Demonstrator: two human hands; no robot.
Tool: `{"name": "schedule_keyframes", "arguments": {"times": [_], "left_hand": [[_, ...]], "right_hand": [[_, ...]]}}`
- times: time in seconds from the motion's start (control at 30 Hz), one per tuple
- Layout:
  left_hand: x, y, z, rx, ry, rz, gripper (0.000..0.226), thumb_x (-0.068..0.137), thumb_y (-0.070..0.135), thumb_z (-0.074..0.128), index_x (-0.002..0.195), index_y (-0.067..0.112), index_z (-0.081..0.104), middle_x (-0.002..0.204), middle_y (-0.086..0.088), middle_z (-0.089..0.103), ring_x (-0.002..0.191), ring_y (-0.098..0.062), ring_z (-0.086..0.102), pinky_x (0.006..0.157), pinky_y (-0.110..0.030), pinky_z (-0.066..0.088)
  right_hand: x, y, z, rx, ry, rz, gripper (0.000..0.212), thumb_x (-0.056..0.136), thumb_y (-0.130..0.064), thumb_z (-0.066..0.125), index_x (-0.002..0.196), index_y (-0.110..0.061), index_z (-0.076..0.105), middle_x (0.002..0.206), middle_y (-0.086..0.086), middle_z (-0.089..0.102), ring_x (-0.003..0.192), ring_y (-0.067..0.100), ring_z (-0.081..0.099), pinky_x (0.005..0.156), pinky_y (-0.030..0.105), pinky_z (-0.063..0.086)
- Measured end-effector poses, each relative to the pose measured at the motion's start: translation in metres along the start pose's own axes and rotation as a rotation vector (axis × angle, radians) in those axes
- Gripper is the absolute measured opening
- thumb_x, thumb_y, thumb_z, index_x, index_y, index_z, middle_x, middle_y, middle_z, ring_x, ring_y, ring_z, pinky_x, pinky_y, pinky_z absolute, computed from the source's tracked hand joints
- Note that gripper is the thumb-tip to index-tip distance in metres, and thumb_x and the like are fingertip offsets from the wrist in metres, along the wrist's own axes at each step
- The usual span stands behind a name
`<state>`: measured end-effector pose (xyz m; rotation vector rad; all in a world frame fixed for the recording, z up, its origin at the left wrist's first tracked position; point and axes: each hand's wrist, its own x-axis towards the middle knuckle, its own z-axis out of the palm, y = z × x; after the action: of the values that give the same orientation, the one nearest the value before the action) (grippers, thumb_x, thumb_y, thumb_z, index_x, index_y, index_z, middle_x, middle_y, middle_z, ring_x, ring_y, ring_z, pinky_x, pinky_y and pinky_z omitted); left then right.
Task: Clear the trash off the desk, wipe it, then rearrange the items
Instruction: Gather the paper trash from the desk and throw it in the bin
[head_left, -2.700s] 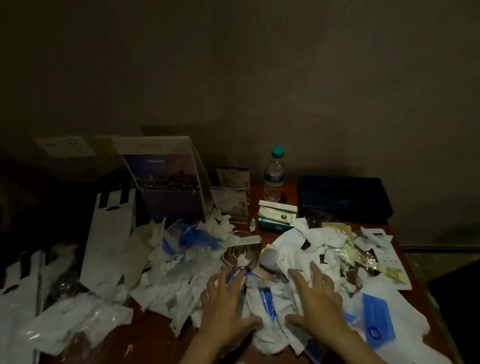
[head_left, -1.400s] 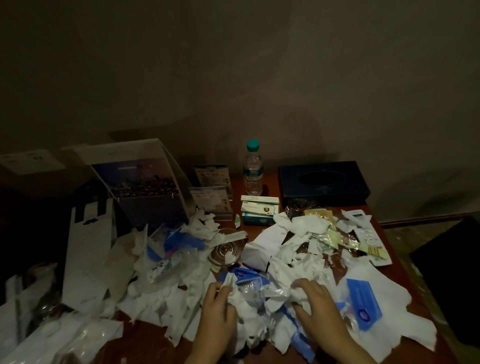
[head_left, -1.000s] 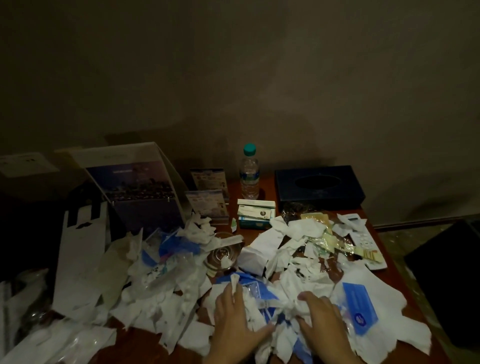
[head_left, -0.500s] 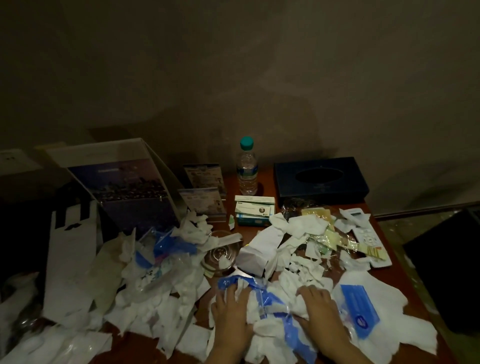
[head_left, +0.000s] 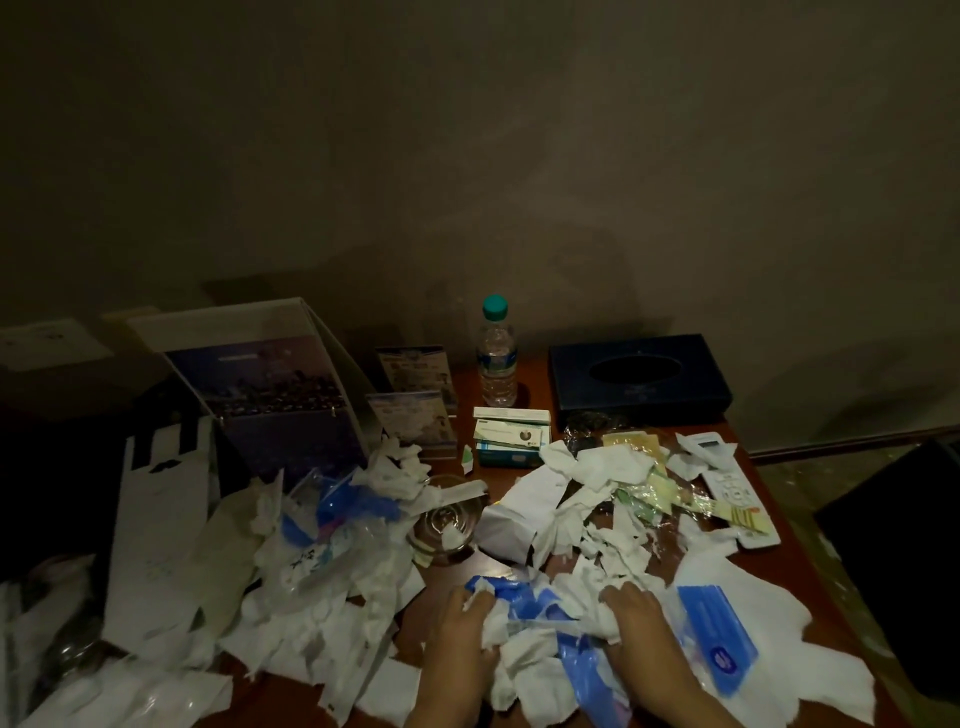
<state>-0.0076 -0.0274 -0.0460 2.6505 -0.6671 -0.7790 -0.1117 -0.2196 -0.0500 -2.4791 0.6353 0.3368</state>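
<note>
Loose scraps (head_left: 332, 618): strewn over the left half of the desk (head_left: 532, 382).
Left grip (head_left: 464, 631): fingers curled into the trash wad (head_left: 535, 618).
Trash wad: white paper and blue plastic at the near desk edge, between both hands.
Right grip (head_left: 638, 626): clutching the wad's right side.

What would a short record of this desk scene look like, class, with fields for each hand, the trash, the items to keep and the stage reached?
left hand: grips the bunch of scraps from its left
right hand: grips the same bunch from its right
bunch contents: white paper and blue plastic, at the desk front
other trash: torn paper strewn left and middle
items to keep: water bottle, tissue box, remote
stage: trash not yet cleared
</note>
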Motion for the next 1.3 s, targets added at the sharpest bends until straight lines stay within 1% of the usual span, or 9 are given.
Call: {"name": "schedule_keyframes", "arguments": {"times": [0.17, 0.33, 0.47, 0.6, 0.73, 0.83, 1.0, 1.17, 1.3], "left_hand": [[-0.011, 0.000, -0.010, -0.053, 0.066, 0.038, 0.043, 0.086, 0.024, 0.057, 0.129, 0.023, 0.053, 0.125, -0.003, 0.044, 0.114, -0.015, 0.047, 0.086, -0.015, 0.032], [-0.024, 0.004, -0.015, -0.121, 0.210, -0.004, 0.042, 0.081, 0.038, 0.055, 0.120, 0.023, 0.062, 0.112, 0.000, 0.051, 0.102, -0.015, 0.054, 0.088, -0.024, 0.043], [-0.025, 0.019, -0.032, -0.151, 0.292, 0.001, 0.043, 0.084, 0.021, 0.064, 0.126, 0.026, 0.058, 0.130, 0.004, 0.045, 0.116, -0.014, 0.051, 0.097, -0.027, 0.043], [-0.029, 0.044, -0.049, -0.207, 0.373, -0.003, 0.042, 0.087, 0.018, 0.065, 0.125, 0.032, 0.056, 0.128, 0.008, 0.044, 0.111, -0.010, 0.051, 0.095, -0.030, 0.048], [-0.044, 0.055, -0.047, -0.207, 0.441, -0.040, 0.041, 0.088, 0.021, 0.065, 0.125, 0.034, 0.055, 0.127, 0.008, 0.045, 0.107, -0.007, 0.051, 0.094, -0.026, 0.049], [-0.057, 0.062, -0.044, -0.226, 0.503, -0.049, 0.036, 0.089, 0.022, 0.064, 0.123, 0.032, 0.056, 0.122, 0.010, 0.044, 0.103, -0.004, 0.048, 0.088, -0.015, 0.044], [-0.081, 0.069, -0.045, -0.271, 0.582, -0.050, 0.032, 0.090, 0.019, 0.062, 0.121, 0.027, 0.058, 0.113, 0.011, 0.044, 0.090, 0.005, 0.042, 0.070, 0.001, 0.033], [-0.095, 0.074, -0.045, -0.266, 0.596, -0.054, 0.038, 0.091, 0.015, 0.060, 0.128, 0.023, 0.056, 0.116, 0.009, 0.043, 0.098, -0.001, 0.043, 0.077, -0.003, 0.032], [-0.101, 0.084, -0.046, -0.282, 0.572, 0.006, 0.039, 0.090, 0.015, 0.061, 0.126, 0.030, 0.056, 0.125, 0.005, 0.046, 0.116, -0.012, 0.050, 0.096, -0.022, 0.044]], "right_hand": [[-0.006, -0.003, 0.003, 0.000, 0.004, 0.007, 0.042, 0.089, -0.025, 0.061, 0.128, -0.029, 0.047, 0.138, 0.000, 0.031, 0.128, 0.018, 0.032, 0.105, 0.022, 0.028], [-0.007, -0.010, -0.013, 0.092, 0.053, -0.035, 0.043, 0.089, -0.013, 0.059, 0.131, -0.015, 0.049, 0.131, 0.005, 0.050, 0.123, 0.019, 0.045, 0.100, 0.021, 0.031], [-0.007, -0.019, -0.038, 0.249, 0.155, -0.080, 0.032, 0.081, -0.006, 0.067, 0.110, -0.017, 0.060, 0.110, 0.001, 0.057, 0.106, 0.019, 0.054, 0.082, 0.018, 0.040], [-0.008, -0.020, -0.068, 0.362, 0.207, -0.157, 0.031, 0.079, 0.003, 0.065, 0.090, -0.025, 0.058, 0.086, -0.011, 0.051, 0.085, 0.012, 0.050, 0.061, 0.009, 0.033], [-0.014, -0.010, -0.086, 0.414, 0.262, -0.196, 0.035, 0.077, 0.009, 0.062, 0.077, -0.026, 0.056, 0.079, -0.015, 0.051, 0.076, 0.010, 0.051, 0.059, 0.007, 0.035], [-0.018, -0.009, -0.093, 0.407, 0.249, -0.245, 0.041, 0.080, 0.008, 0.061, 0.072, -0.030, 0.049, 0.077, -0.013, 0.052, 0.073, 0.002, 0.049, 0.062, 0.004, 0.036], [-0.030, -0.006, -0.102, 0.405, 0.239, -0.288, 0.039, 0.079, 0.005, 0.062, 0.076, -0.032, 0.048, 0.084, -0.004, 0.057, 0.079, 0.016, 0.052, 0.058, 0.007, 0.034], [-0.052, -0.008, -0.123, 0.372, 0.248, -0.320, 0.046, 0.078, 0.005, 0.064, 0.069, -0.036, 0.046, 0.075, -0.017, 0.050, 0.071, 0.004, 0.048, 0.059, 0.006, 0.035], [-0.070, 0.002, -0.134, 0.429, 0.326, -0.228, 0.020, 0.079, 0.004, 0.065, 0.086, -0.015, 0.064, 0.085, 0.001, 0.063, 0.083, 0.020, 0.058, 0.062, 0.015, 0.037]]}}
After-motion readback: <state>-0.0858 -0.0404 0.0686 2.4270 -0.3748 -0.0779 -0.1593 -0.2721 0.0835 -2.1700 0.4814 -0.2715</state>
